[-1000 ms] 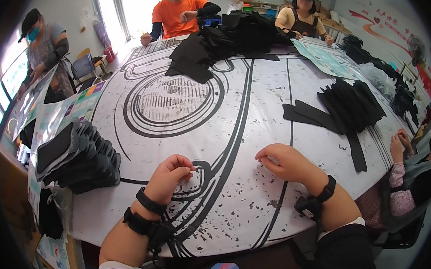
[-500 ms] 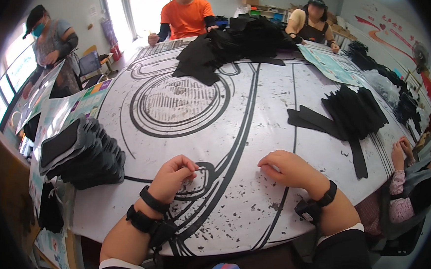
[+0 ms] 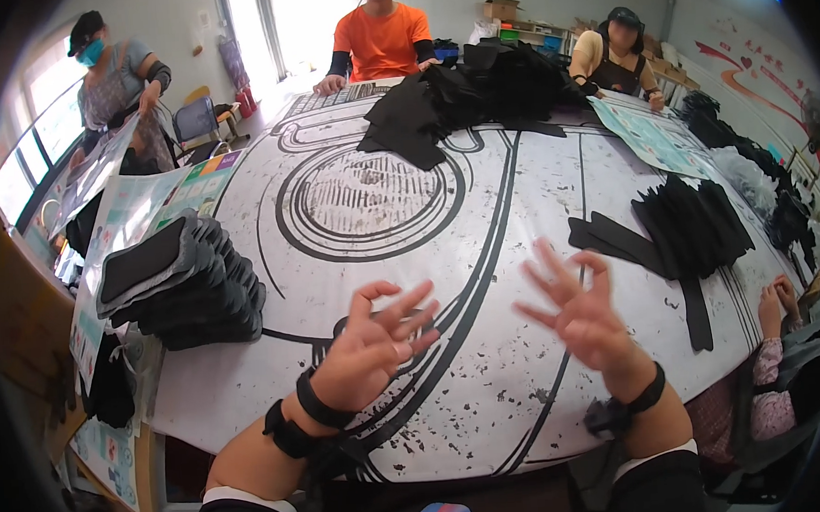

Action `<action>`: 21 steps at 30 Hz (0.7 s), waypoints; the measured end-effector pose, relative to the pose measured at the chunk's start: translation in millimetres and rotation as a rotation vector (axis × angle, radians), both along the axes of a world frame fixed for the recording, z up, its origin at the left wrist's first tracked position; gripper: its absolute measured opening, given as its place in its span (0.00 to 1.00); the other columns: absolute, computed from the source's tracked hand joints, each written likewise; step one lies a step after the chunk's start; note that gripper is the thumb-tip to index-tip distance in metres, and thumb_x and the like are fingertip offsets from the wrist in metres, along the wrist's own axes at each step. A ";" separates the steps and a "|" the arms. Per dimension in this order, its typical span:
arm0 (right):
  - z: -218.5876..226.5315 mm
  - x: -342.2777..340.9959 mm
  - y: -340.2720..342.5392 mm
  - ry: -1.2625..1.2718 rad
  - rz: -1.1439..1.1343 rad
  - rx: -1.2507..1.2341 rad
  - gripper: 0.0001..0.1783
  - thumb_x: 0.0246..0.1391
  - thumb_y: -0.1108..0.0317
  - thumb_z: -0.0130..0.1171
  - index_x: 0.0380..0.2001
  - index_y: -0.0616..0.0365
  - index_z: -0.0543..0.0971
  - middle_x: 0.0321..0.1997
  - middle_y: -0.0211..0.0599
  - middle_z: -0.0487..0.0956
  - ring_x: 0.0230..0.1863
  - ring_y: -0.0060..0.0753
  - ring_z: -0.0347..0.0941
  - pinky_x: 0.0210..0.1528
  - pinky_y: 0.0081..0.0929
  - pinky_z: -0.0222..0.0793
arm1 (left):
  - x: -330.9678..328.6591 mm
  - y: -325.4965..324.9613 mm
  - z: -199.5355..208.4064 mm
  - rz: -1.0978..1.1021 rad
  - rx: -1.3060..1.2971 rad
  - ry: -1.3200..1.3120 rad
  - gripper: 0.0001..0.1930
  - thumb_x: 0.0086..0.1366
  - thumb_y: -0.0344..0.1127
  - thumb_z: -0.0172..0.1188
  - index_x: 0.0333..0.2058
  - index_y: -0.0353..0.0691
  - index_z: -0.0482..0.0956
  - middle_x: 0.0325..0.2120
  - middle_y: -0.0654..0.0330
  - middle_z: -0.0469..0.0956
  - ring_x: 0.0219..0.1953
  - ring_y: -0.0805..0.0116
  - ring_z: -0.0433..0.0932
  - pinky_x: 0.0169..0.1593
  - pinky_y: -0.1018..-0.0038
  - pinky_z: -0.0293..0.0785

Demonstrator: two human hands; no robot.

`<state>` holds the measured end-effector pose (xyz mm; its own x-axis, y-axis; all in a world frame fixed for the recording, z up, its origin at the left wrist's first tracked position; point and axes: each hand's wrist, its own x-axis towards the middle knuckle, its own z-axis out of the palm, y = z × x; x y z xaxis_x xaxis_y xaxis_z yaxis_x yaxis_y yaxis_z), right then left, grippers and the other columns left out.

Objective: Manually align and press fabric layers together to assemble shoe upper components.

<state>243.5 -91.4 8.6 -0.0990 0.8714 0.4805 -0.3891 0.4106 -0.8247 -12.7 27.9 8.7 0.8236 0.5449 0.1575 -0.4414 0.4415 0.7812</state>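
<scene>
Both my hands are raised over the near part of a white table covering (image 3: 521, 381) printed with black lines. My left hand (image 3: 371, 348) is open, fingers spread, with nothing in it. My right hand (image 3: 583, 316) is open too, its fingers fanned out and slightly blurred, and it holds nothing. To the left of my left hand stands a stack of dark grey and black fabric pieces (image 3: 182, 284). Beyond my right hand lies a bundle of black fabric strips (image 3: 695, 229), some sticking out to the left and toward me. Neither hand touches these piles.
A large heap of black fabric pieces (image 3: 484, 87) covers the table's far middle. Printed sheets lie at the left edge and far right (image 3: 652, 138). A person in an orange shirt (image 3: 381, 42) sits opposite; others are at the far left, far right and near right.
My hands have gone from loosely curled near the table to open with fingers spread. The whole view has shifted slightly. The person in orange has lowered a hand onto the table.
</scene>
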 end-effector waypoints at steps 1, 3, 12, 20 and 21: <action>-2.7 -10.2 1.9 -0.055 0.112 -0.025 0.38 0.50 0.79 0.47 0.59 0.44 0.42 0.70 0.48 0.30 0.71 0.47 0.30 0.65 0.55 0.41 | 3.2 -6.8 -2.4 -0.048 -0.005 0.024 0.33 0.48 0.18 0.50 0.52 0.49 0.51 0.62 0.41 0.47 0.63 0.47 0.50 0.63 0.51 0.48; 2.8 -28.7 -2.6 -0.163 0.342 -0.082 0.39 0.50 0.83 0.48 0.59 0.47 0.41 0.70 0.46 0.32 0.71 0.40 0.32 0.65 0.49 0.44 | 11.5 -20.1 -0.3 -0.160 0.034 0.060 0.34 0.47 0.18 0.51 0.53 0.50 0.51 0.62 0.43 0.48 0.63 0.48 0.51 0.63 0.51 0.49; 28.5 160.0 66.5 0.262 -0.906 -0.501 0.46 0.50 0.74 0.49 0.65 0.47 0.34 0.54 0.46 0.68 0.46 0.35 0.67 0.48 0.35 0.65 | 3.2 44.0 -22.4 0.386 -0.006 0.288 0.27 0.53 0.21 0.45 0.53 0.41 0.53 0.48 0.46 0.65 0.45 0.57 0.72 0.54 0.65 0.66; 31.9 216.3 50.2 0.083 -0.437 -0.394 0.26 0.55 0.60 0.50 0.57 0.54 0.64 0.57 0.39 0.68 0.57 0.33 0.63 0.58 0.31 0.59 | -3.9 51.9 -33.5 0.367 0.006 0.425 0.29 0.55 0.22 0.47 0.55 0.39 0.50 0.37 0.50 0.72 0.37 0.64 0.74 0.47 0.71 0.71; 24.4 232.0 61.5 0.137 -0.664 -0.476 0.28 0.54 0.60 0.51 0.58 0.55 0.62 0.60 0.40 0.64 0.60 0.35 0.60 0.60 0.31 0.56 | -4.4 52.4 -33.3 0.324 0.037 0.421 0.29 0.55 0.21 0.47 0.55 0.39 0.50 0.36 0.50 0.72 0.36 0.64 0.74 0.47 0.71 0.70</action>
<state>475.5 -30.0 33.0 0.5407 0.8410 0.0160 -0.2979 0.2093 -0.9314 -17.0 80.3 -24.7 0.6098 0.7825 -0.1263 -0.1954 0.3029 0.9328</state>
